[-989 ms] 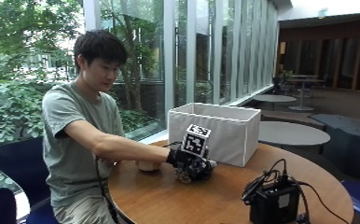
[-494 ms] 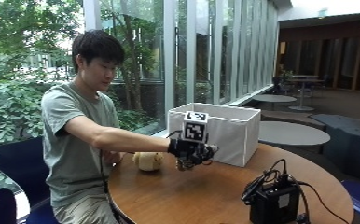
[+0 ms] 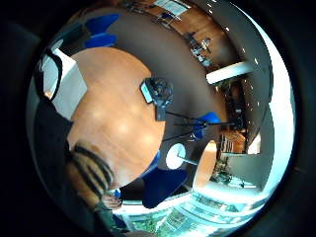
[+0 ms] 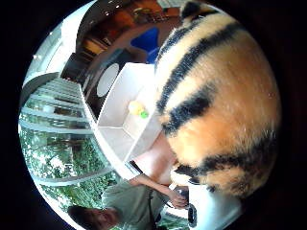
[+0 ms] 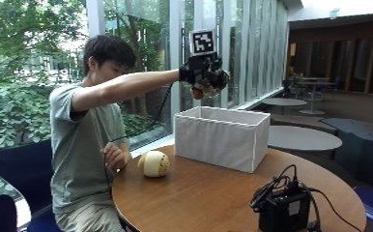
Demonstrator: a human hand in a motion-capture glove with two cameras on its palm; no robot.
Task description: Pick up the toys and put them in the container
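Gloved right hand (image 5: 204,76) above white container (image 5: 222,137), fingers curled round striped plush toy (image 4: 220,96); soft, light, grippable anywhere.

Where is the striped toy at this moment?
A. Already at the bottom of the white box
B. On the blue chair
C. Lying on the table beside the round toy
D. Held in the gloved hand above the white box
D: in the outside view the gloved hand holds the striped toy in its grip, raised above the open white box, while the round toy sits on the table.
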